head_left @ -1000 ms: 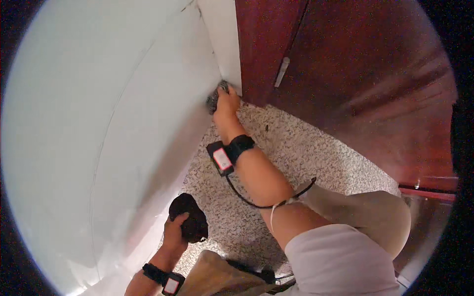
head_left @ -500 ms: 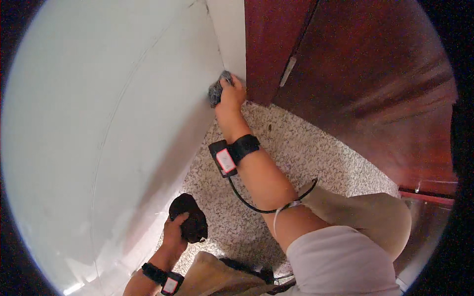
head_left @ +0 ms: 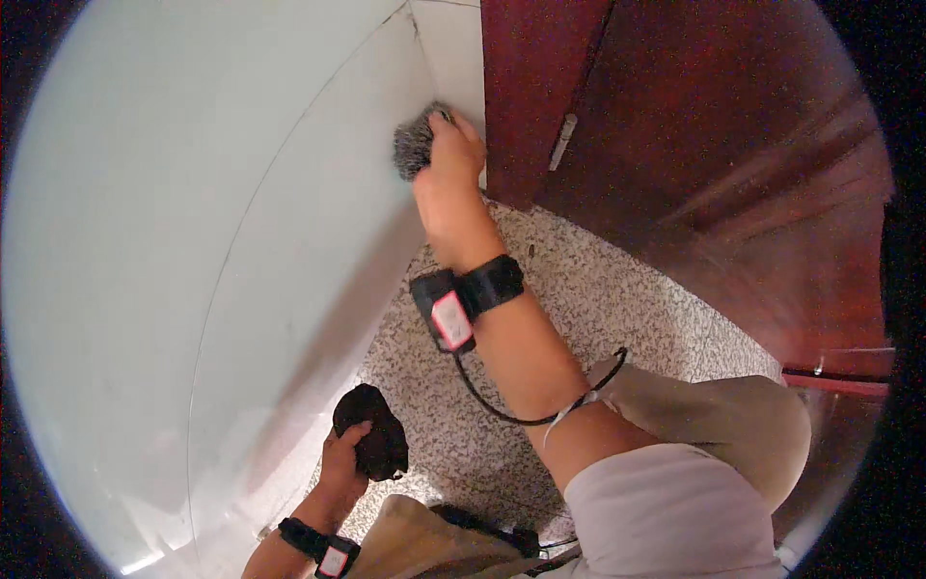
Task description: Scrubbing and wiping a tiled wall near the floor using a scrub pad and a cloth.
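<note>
My right hand (head_left: 455, 154) is closed round a grey steel wool scrubber (head_left: 415, 145). It holds the scrubber against the pale tiled wall (head_left: 289, 212), at the corner beside the dark red door frame (head_left: 521, 106). Lower down, close to the foot of the wall, my left hand (head_left: 343, 458) grips a bunched dark brown or black cloth (head_left: 374, 434), with the thumb lying over it. Its other fingers are hidden behind the cloth.
On the right stands a dark red wooden door (head_left: 714, 164) with a metal hinge (head_left: 563, 142) at its edge. Speckled stone floor (head_left: 463, 405) lies below. My bent knees are close, and a black cable (head_left: 487, 405) runs along my right forearm from a strapped-on box (head_left: 446, 311).
My right hand has moved a little up the wall corner with the steel wool scrubber. My left hand and its cloth stay in nearly the same place.
</note>
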{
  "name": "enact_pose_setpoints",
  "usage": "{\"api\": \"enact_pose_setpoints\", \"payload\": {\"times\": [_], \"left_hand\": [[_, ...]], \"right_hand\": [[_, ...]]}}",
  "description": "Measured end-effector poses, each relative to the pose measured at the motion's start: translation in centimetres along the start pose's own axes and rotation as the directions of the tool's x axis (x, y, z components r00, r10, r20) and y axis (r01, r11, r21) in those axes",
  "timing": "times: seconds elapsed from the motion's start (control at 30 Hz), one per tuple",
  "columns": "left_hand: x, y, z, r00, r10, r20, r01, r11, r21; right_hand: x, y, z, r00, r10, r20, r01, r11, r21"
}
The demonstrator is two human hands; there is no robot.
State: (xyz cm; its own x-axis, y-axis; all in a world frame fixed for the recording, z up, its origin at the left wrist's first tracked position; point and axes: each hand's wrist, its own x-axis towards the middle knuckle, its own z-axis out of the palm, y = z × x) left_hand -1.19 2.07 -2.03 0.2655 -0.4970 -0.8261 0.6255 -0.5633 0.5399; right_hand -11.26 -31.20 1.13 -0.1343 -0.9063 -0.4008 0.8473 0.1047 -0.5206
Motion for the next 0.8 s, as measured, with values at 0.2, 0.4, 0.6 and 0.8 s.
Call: {"api": "enact_pose_setpoints", "payload": {"times": [0.2, 0.4, 0.6, 0.8], "left_hand": [[1.0, 0.1, 1.2, 0.999, 0.026, 0.038, -0.026, 1.0, -0.001], [0.7, 0.1, 0.7, 0.999, 0.014, 0.029, -0.015, 1.0, 0.019], [-0.7, 0.0, 1.6, 0.999, 0.023, 0.023, -0.023, 1.0, 0.02], [-0.6, 0.1, 1.2, 1.0, 0.013, 0.013, -0.013, 1.0, 0.023]], "right_hand": [[-1.9, -4.0, 5.7, 0.822, -0.484, 0.3, 0.525, 0.848, -0.072], [1.9, 1.9, -2.7, 0.602, -0.717, 0.351, 0.731, 0.319, -0.603], [4.0, 2.6, -5.7, 0.896, -0.419, 0.148, 0.362, 0.496, -0.789], [0.2, -1.9, 1.3, 0.515, -0.718, 0.468, 0.832, 0.287, -0.475]]}}
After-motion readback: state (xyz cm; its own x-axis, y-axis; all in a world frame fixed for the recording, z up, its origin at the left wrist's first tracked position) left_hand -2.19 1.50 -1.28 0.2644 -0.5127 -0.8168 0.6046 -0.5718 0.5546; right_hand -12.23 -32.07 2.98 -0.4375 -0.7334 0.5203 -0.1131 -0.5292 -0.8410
